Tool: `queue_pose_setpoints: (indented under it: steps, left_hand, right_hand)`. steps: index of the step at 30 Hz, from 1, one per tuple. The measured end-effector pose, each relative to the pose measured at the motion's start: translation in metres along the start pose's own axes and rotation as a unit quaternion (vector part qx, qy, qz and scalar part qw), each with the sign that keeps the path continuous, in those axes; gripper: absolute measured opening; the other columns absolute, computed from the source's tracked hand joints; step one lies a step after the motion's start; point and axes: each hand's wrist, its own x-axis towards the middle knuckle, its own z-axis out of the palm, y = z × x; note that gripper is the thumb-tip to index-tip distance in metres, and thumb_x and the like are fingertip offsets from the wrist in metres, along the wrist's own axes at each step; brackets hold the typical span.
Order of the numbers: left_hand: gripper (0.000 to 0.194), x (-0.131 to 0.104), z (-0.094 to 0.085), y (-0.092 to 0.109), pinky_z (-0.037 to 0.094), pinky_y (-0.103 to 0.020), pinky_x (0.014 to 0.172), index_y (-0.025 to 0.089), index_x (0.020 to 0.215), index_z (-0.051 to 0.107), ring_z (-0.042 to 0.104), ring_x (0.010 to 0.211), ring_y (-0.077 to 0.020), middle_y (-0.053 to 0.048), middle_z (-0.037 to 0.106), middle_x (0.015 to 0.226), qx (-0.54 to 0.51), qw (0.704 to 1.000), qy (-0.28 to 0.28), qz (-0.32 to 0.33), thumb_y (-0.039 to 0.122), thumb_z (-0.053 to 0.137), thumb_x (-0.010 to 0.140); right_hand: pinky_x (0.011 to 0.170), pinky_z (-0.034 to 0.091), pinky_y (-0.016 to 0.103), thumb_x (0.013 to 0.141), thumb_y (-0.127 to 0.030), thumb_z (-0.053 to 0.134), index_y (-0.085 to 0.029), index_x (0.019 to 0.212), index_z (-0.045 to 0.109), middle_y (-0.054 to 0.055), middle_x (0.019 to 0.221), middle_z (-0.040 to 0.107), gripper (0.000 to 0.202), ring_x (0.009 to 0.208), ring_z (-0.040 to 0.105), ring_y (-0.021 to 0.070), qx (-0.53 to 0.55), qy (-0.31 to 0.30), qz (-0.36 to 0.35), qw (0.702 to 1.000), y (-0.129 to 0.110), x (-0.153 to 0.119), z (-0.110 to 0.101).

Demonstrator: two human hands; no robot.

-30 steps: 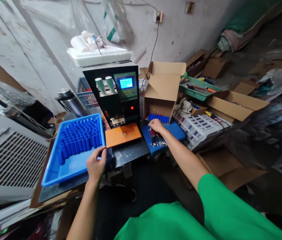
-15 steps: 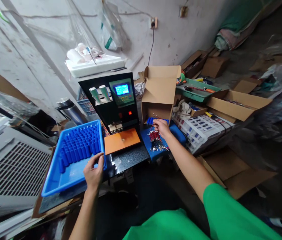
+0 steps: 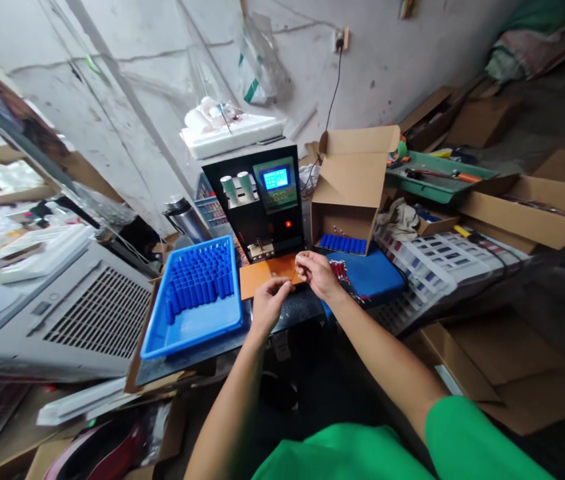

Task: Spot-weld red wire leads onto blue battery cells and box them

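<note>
My left hand [image 3: 271,301] is closed in a pinch at the front edge of the orange plate [image 3: 255,280]. Close to its right, my right hand [image 3: 315,272] also pinches, and a thin wire shows between the two hands. Behind them stands the black machine [image 3: 272,230] with a lit display [image 3: 275,179]. A blue tray [image 3: 192,328] with rows of blue cylinders [image 3: 202,273] lies to the left. Beyond my right hand, red and black wires [image 3: 339,270] rest on a blue surface [image 3: 377,273].
An open cardboard box [image 3: 349,190] holding blue cylinders stands behind the blue surface. A white crate [image 3: 415,280] and a green tray [image 3: 437,180] are on the right. A metal flask [image 3: 188,219] stands behind the blue tray.
My right hand has moved left from the wire bundle to the orange plate. My left hand has moved right from the blue tray's edge toward it. The camera view has turned left.
</note>
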Motion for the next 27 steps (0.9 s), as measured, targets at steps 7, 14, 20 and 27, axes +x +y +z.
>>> queue_pose_setpoints:
  steps: [7,14,20,27]
  left_hand:
    - [0.048,-0.01,-0.018,-0.006,0.044,-0.026,0.058,0.013,0.088,0.071,0.059,0.061,-0.0134,-0.009,0.073,0.078,-0.039,0.998,0.035,-0.025,0.055,0.081,0.067]
    - [0.042,-0.023,-0.033,-0.009,0.044,-0.027,0.057,0.014,0.075,0.071,0.056,0.057,-0.0134,-0.006,0.068,0.066,0.016,1.0,0.01,-0.002,0.056,0.074,0.075]
    - [0.041,-0.048,-0.045,-0.017,0.053,-0.032,0.072,0.014,0.092,0.072,0.068,0.075,-0.019,-0.012,0.075,0.087,0.036,0.999,0.002,-0.014,0.054,0.071,0.08]
    - [0.025,-0.045,-0.172,-0.003,0.049,-0.038,0.089,0.015,0.103,0.072,0.067,0.095,-0.0258,-0.013,0.072,0.099,0.442,0.863,0.244,-0.031,0.034,0.059,0.092]
  right_hand:
    - [0.048,0.038,0.02,0.065,-0.05,0.082,-0.016,0.088,0.059,0.001,0.078,0.058,0.047,0.061,0.049,0.0094,-0.057,-0.024,0.002,0.998,0.023,-0.007,0.005]
    - [0.065,0.048,0.028,0.073,-0.049,0.077,-0.016,0.079,0.064,0.002,0.071,0.062,0.035,0.064,0.057,0.0139,-0.232,-0.145,-0.027,0.962,0.042,-0.023,0.003]
    - [0.069,0.048,0.031,0.075,-0.049,0.074,-0.016,0.077,0.069,0.005,0.073,0.066,0.033,0.068,0.059,0.0174,-0.295,-0.126,-0.054,0.946,0.054,-0.033,-0.005]
    - [0.059,0.044,0.029,0.075,-0.05,0.071,-0.016,0.072,0.065,0.004,0.063,0.058,0.035,0.058,0.053,0.0158,-0.301,-0.055,-0.077,0.949,0.052,-0.036,-0.02]
